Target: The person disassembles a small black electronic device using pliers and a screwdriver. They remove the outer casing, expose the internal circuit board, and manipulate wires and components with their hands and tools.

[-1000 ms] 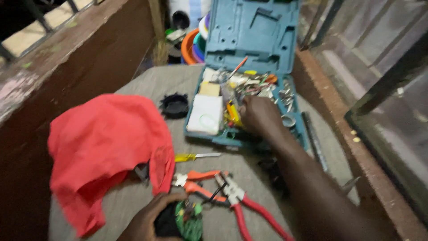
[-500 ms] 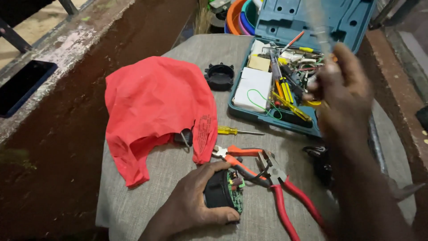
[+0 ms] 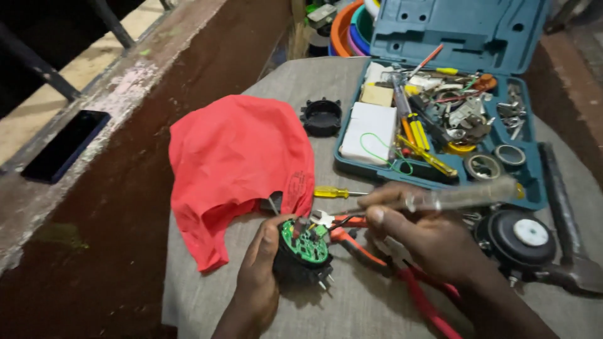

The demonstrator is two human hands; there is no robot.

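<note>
My left hand (image 3: 259, 270) grips a round black part with a green circuit board (image 3: 304, 246) on top, resting on the grey cloth-covered table (image 3: 352, 307). My right hand (image 3: 422, 231) holds a screwdriver with a clear handle (image 3: 461, 196), its shaft pointing left toward the board. Red-handled pliers (image 3: 402, 276) lie under my right hand. A small yellow-handled screwdriver (image 3: 333, 193) lies just above them.
A red plastic bag (image 3: 235, 157) lies left of centre. An open teal tool case (image 3: 440, 119) full of tools sits at the back right, with a black ring (image 3: 321, 117) beside it. A black round part (image 3: 521, 235) and a hammer (image 3: 565, 220) lie at right. A dark phone (image 3: 66, 144) rests on the ledge.
My right hand came down from the tool case with the clear-handled screwdriver and now points it at the board. My left hand tilted the black part so the green board faces up.
</note>
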